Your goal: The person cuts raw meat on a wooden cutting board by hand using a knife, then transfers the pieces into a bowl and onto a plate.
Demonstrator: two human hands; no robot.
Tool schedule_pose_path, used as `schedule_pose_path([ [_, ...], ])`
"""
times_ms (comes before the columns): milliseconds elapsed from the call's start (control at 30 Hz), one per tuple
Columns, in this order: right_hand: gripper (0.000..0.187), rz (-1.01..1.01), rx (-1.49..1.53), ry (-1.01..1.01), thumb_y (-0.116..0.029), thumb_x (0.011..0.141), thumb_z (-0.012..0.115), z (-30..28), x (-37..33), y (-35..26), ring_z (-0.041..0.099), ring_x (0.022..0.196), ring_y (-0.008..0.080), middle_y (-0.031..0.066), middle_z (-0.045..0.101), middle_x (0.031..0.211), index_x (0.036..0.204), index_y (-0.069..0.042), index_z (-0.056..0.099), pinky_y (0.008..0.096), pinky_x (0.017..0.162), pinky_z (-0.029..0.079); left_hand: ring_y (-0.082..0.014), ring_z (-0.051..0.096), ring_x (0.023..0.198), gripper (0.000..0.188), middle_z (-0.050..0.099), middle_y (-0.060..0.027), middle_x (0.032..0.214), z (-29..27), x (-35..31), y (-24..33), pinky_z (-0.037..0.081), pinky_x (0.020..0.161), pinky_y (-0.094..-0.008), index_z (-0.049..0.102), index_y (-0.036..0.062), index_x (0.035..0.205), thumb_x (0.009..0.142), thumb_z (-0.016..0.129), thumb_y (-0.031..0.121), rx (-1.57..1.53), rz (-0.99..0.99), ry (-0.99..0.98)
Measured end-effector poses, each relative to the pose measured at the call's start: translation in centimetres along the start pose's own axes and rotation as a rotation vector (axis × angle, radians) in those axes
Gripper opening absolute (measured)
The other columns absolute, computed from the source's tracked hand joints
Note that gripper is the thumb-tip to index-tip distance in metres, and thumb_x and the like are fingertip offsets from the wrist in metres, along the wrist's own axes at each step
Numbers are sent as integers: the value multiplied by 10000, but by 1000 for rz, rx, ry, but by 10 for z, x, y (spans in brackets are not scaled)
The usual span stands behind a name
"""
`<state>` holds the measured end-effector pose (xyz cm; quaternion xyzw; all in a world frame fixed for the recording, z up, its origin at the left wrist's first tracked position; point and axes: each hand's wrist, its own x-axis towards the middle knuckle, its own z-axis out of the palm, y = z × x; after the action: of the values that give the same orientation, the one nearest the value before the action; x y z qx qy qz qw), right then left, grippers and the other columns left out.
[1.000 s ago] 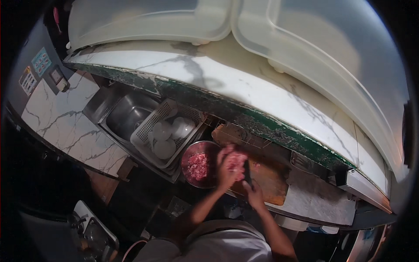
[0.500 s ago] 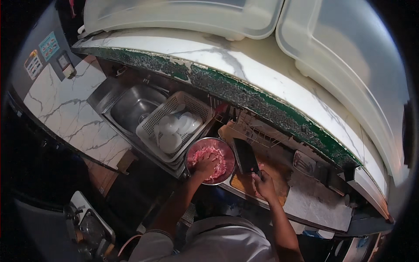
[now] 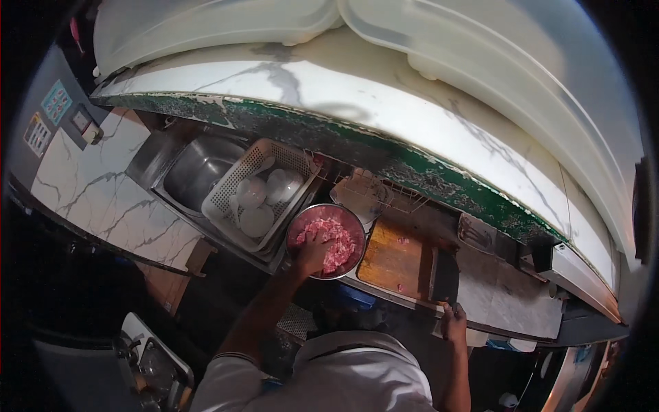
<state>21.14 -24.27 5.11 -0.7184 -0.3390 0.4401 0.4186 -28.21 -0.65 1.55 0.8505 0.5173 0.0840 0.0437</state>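
Bits of pink chopped meat (image 3: 338, 242) fill much of a round steel bowl (image 3: 351, 218). My left hand (image 3: 313, 254) reaches over the bowl's near left side, its fingers stretched onto the meat. In my right hand (image 3: 454, 323) is a dark, broad-bladed cleaver (image 3: 447, 275), gripped by its handle at the counter's near edge. Its blade stands at the right end of a wooden cutting board (image 3: 384, 257). A few small meat scraps (image 3: 402, 241) lie on the board.
Left of the bowl, a perforated basket (image 3: 226, 196) holds white dishes (image 3: 257, 220) beside a steel sink (image 3: 199, 165). A wire rack (image 3: 405, 198) stands behind the board. Overhead juts a marbled shelf (image 3: 316, 79) with large translucent bins (image 3: 480, 48). Grey sheeting (image 3: 504, 302) covers the right counter.
The cleaver has swung from beside the bowl to the board's right end, baring the wood. My right hand has moved right and nearer me. My left hand stays at the meat.
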Motion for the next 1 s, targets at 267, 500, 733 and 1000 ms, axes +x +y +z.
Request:
schedule_pose_path([
  [267,226,0,74,-41,-317,1093,720,19,-14,-36,410,508,56,-86,508,689,1203,-122,747,279,458,315,-392,753,1078,323,793,-174,1143,-18,41,-51,579,1012,-475,808,111,1175,875,688,103,-223,45,193],
  [500,219,49,57,51,-281,1087,735,-2,-5,-15,452,688,63,-83,565,808,1195,-91,753,271,622,375,-361,745,1112,297,798,-146,1135,-93,59,-11,584,988,-477,806,175,1148,878,700,109,-241,41,-245],
  [733,232,38,128,22,-265,1074,752,0,0,-13,463,769,68,-82,577,858,1207,-76,746,261,691,376,-367,770,968,231,807,-146,1051,-44,63,-50,600,868,-477,797,91,1067,892,663,23,-412,139,18],
  [1000,271,-13,48,22,-258,1066,759,-6,12,-7,556,885,98,-32,655,961,1226,-41,730,269,794,455,-387,740,1093,334,809,-140,1120,-52,78,-33,589,1028,-478,867,237,1067,796,741,88,-442,26,11],
])
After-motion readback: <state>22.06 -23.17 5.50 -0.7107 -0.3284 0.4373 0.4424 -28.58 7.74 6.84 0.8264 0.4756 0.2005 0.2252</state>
